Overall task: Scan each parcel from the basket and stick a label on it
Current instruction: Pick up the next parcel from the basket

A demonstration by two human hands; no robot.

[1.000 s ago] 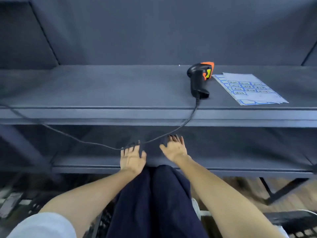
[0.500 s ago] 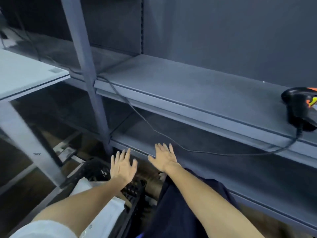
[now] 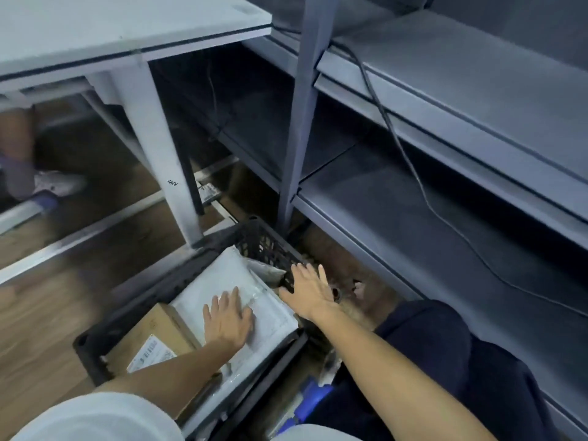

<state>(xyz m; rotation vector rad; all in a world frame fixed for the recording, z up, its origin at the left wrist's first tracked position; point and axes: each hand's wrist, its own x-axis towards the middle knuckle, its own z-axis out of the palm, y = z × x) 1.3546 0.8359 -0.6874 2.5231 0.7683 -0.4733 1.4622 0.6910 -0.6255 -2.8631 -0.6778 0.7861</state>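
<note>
A black plastic basket (image 3: 95,345) stands on the wooden floor at my lower left. Inside it lie a white plastic mailer parcel (image 3: 229,275) and a brown cardboard box (image 3: 156,329) with a printed barcode label. My left hand (image 3: 227,319) lies flat on the white mailer with its fingers spread. My right hand (image 3: 307,289) hovers open over the basket's right rim, fingers straight. The scanner and the label sheet are out of view; only the scanner's black cable (image 3: 410,160) trails across the grey shelves.
Grey metal shelving (image 3: 445,90) runs along the right, its upright post (image 3: 299,122) just behind the basket. A white table (image 3: 95,33) with a slanted leg stands at the upper left. Another person's foot (image 3: 47,183) shows at far left. My dark-trousered knee (image 3: 429,338) is at lower right.
My view swung down and left from the shelf to the basket. Both hands dropped from the shelf edge; the left now rests on the white mailer, the right is above the basket rim.
</note>
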